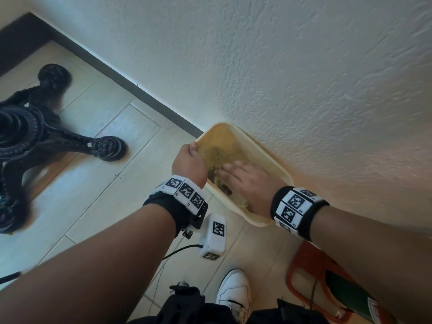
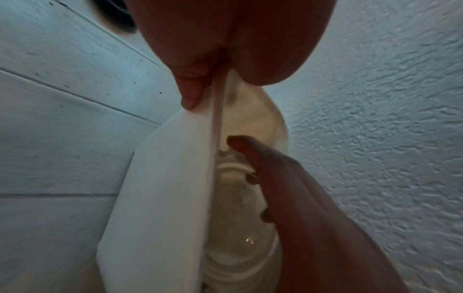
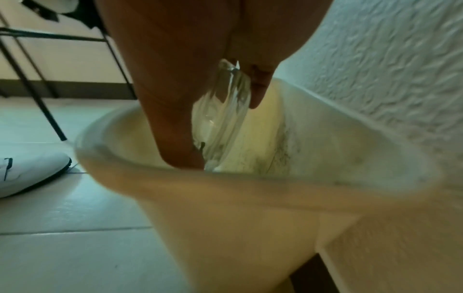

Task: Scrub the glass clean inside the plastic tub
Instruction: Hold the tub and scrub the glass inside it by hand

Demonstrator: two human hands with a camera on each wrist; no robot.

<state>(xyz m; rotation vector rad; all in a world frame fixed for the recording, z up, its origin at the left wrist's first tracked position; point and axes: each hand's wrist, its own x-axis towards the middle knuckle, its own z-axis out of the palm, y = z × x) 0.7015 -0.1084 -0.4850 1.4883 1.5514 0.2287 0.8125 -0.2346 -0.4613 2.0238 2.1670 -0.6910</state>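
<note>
down low, a white shoe (image 1: 233,291) is standing on the tiled floor (image 1: 98,183) beside a red stool (image 1: 304,272). past the wrists, the plastic tub (image 1: 264,157) is sitting on the floor against the textured wall (image 1: 304,66). the left hand (image 1: 188,163) is pinching the tub's near-left rim, thumb inside and fingers (image 2: 190,89) curled outside. the right hand (image 1: 247,181) is reaching into the tub, clamping round the glass (image 3: 220,119), which is lying low inside amid dark grime. farther off to the left, a black ornate table base (image 1: 35,141) is standing on the floor.
</note>
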